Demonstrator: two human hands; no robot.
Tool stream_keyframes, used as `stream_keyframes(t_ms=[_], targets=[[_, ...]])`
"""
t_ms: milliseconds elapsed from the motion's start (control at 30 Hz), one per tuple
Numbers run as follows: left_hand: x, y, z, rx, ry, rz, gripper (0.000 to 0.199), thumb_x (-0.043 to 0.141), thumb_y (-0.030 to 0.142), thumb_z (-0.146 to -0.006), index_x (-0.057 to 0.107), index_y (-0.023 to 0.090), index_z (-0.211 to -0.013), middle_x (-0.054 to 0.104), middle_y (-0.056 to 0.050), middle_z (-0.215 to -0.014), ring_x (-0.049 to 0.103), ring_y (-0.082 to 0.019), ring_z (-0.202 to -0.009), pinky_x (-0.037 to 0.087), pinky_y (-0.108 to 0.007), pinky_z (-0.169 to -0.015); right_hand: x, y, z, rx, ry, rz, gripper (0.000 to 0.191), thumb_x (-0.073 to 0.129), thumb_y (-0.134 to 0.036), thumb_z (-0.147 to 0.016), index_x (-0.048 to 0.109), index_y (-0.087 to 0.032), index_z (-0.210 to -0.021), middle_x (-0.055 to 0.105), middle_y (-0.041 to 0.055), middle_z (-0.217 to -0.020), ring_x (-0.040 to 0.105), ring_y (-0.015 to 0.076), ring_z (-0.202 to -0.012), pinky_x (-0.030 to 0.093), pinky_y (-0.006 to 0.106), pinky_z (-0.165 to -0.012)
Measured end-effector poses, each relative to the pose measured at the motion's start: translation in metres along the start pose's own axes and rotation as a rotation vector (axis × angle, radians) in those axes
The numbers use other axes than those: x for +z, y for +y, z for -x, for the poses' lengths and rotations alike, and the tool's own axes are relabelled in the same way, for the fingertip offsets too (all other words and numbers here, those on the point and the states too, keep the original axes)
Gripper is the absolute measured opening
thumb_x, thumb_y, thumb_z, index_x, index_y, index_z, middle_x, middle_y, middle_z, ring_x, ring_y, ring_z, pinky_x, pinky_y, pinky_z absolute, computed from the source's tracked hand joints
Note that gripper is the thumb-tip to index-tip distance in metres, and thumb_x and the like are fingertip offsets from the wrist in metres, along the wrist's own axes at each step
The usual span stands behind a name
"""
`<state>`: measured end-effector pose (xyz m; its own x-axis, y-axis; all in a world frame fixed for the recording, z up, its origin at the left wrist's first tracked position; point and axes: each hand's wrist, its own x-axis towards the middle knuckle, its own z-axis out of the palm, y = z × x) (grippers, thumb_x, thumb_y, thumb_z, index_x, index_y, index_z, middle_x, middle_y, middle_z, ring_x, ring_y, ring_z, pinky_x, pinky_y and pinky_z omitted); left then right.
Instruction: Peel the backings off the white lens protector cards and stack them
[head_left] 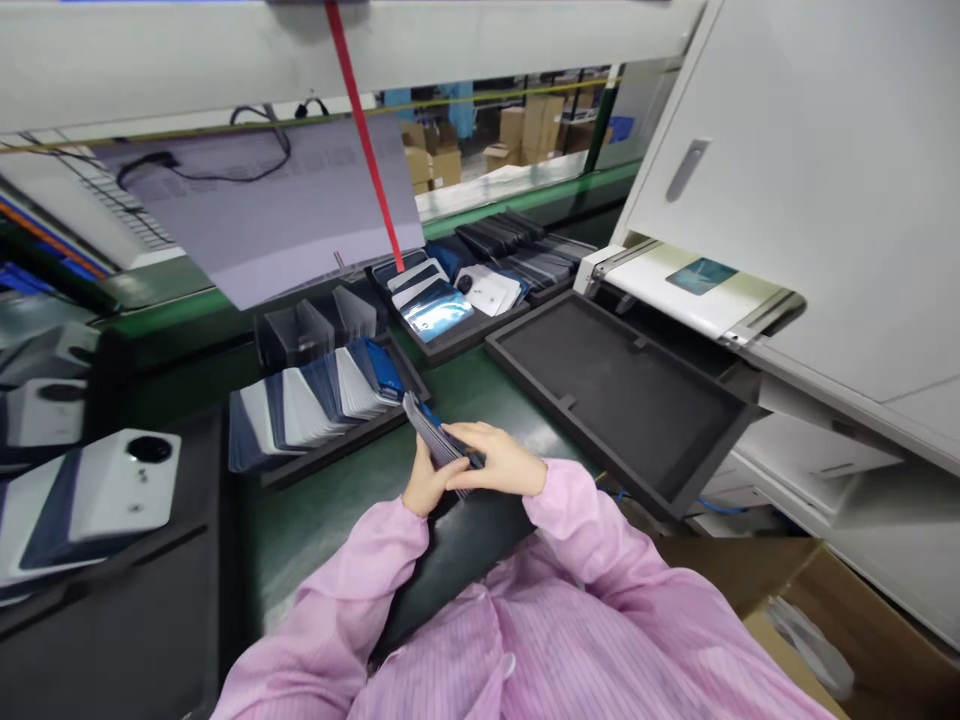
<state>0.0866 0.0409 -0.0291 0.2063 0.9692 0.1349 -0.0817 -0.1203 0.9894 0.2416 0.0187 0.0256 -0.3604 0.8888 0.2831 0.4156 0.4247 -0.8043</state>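
A stack of thin phone back covers (429,428) is held upright on edge between my two hands, close in front of my body. My left hand (427,484) wraps round its near left side, fingers closed on it. From the right, my right hand (504,460) grips the same stack, with fingertips over its dark blue face. Just beyond my hands stands a black tray (319,457) with rows of white and dark blue phone back covers (307,400). My fingers hide the lower part of the held stack.
A flat black foam tray (600,360) lies to the right, beside a white machine (810,180) whose conveyor belt (675,275) carries one cover. More covers (439,310) lie in trays at the back. Large white-backed covers (120,490) stand left. A cardboard box (862,610) is lower right.
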Motion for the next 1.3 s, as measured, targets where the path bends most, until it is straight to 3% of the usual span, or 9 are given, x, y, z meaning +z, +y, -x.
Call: stream_keyframes(t_ms=[133, 367, 533, 600, 667, 767, 933, 1167, 1300], targets=[[-0.012, 0.005, 0.008, -0.158, -0.052, 0.235, 0.056, 0.061, 0.056, -0.073, 0.062, 0.014, -0.111, 0.072, -0.013, -0.098, 0.071, -0.031, -0.089, 0.056, -0.048, -0.084, -0.001, 0.005, -0.006, 0.055, -0.110, -0.086, 0.069, 0.081, -0.044, -0.065, 0.059, -0.028, -0.127, 0.060, 0.0098, -0.128, 0.058, 0.0260, -0.113, 0.053, 0.037, -0.085], [-0.030, 0.015, 0.033, -0.301, 0.035, 0.539, 0.048, 0.074, 0.040, -0.061, 0.067, 0.015, -0.102, 0.074, -0.011, -0.102, 0.068, -0.034, -0.101, 0.053, -0.048, -0.092, 0.007, 0.001, -0.012, 0.214, -0.260, -0.422, 0.056, 0.074, -0.029, -0.071, 0.059, -0.021, -0.125, 0.064, 0.0076, -0.117, 0.062, 0.0213, -0.102, 0.054, 0.030, -0.078], [-0.051, 0.023, 0.047, -0.356, 0.157, 0.720, 0.046, 0.074, 0.034, -0.058, 0.068, 0.015, -0.100, 0.076, -0.008, -0.088, 0.068, -0.035, -0.100, 0.053, -0.047, -0.092, 0.000, 0.002, -0.027, 0.308, 0.028, -0.614, 0.031, 0.062, -0.021, -0.075, 0.064, -0.020, -0.107, 0.070, 0.0021, -0.103, 0.064, 0.0187, -0.094, 0.050, 0.033, -0.086], [-0.058, 0.023, 0.049, -0.377, 0.173, 0.793, 0.046, 0.071, 0.034, -0.058, 0.069, 0.015, -0.100, 0.076, -0.008, -0.084, 0.070, -0.036, -0.094, 0.054, -0.049, -0.089, 0.005, 0.000, -0.034, 0.320, 0.132, -0.730, 0.038, 0.062, -0.020, -0.073, 0.061, -0.022, -0.111, 0.069, 0.0016, -0.104, 0.064, 0.0184, -0.094, 0.051, 0.034, -0.086], [-0.062, 0.023, 0.049, -0.374, 0.235, 0.866, 0.044, 0.071, 0.028, -0.057, 0.069, 0.016, -0.099, 0.076, -0.005, -0.080, 0.072, -0.031, -0.086, 0.056, -0.046, -0.086, 0.019, -0.004, -0.037, 0.323, 0.086, -0.815, 0.047, 0.063, -0.020, -0.072, 0.056, -0.024, -0.119, 0.070, 0.0018, -0.102, 0.065, 0.0183, -0.090, 0.052, 0.035, -0.083], [-0.063, 0.023, 0.049, -0.324, 0.337, 0.917, 0.039, 0.072, 0.026, -0.056, 0.071, 0.019, -0.095, 0.077, -0.003, -0.081, 0.073, -0.026, -0.081, 0.057, -0.038, -0.083, 0.049, -0.011, -0.038, 0.292, 0.029, -0.694, 0.045, 0.060, -0.022, -0.077, 0.054, -0.023, -0.121, 0.068, 0.0042, -0.109, 0.064, 0.0195, -0.098, 0.050, 0.038, -0.091], [-0.060, 0.029, 0.048, -0.295, 0.281, 0.979, 0.046, 0.073, 0.042, -0.063, 0.070, 0.018, -0.102, 0.077, -0.007, -0.095, 0.070, -0.030, -0.095, 0.055, -0.042, -0.088, 0.080, -0.018, -0.031, 0.231, 0.103, -0.314, 0.040, 0.043, -0.019, -0.088, 0.049, -0.021, -0.128, 0.065, 0.0080, -0.119, 0.060, 0.0205, -0.108, 0.044, 0.044, -0.102], [-0.067, 0.030, 0.044, -0.212, 0.136, 0.737, 0.059, 0.065, 0.047, -0.071, 0.060, 0.014, -0.120, 0.068, -0.012, -0.112, 0.062, -0.032, -0.110, 0.046, -0.045, -0.100, 0.084, -0.029, -0.024, -0.042, 0.048, 0.176, 0.039, 0.041, -0.012, -0.089, 0.058, -0.020, -0.123, 0.053, 0.0132, -0.123, 0.047, 0.0275, -0.117, 0.042, 0.053, -0.102], [-0.079, 0.026, 0.036, 0.088, 0.138, 0.233, 0.065, 0.075, 0.042, -0.065, 0.055, 0.017, -0.122, 0.062, -0.011, -0.114, 0.062, -0.030, -0.105, 0.047, -0.047, -0.096, 0.058, -0.028, -0.049, -0.128, -0.047, -0.039, 0.045, 0.058, -0.032, -0.088, 0.051, -0.026, -0.132, 0.046, 0.0118, -0.132, 0.041, 0.0284, -0.129, 0.038, 0.053, -0.108]])
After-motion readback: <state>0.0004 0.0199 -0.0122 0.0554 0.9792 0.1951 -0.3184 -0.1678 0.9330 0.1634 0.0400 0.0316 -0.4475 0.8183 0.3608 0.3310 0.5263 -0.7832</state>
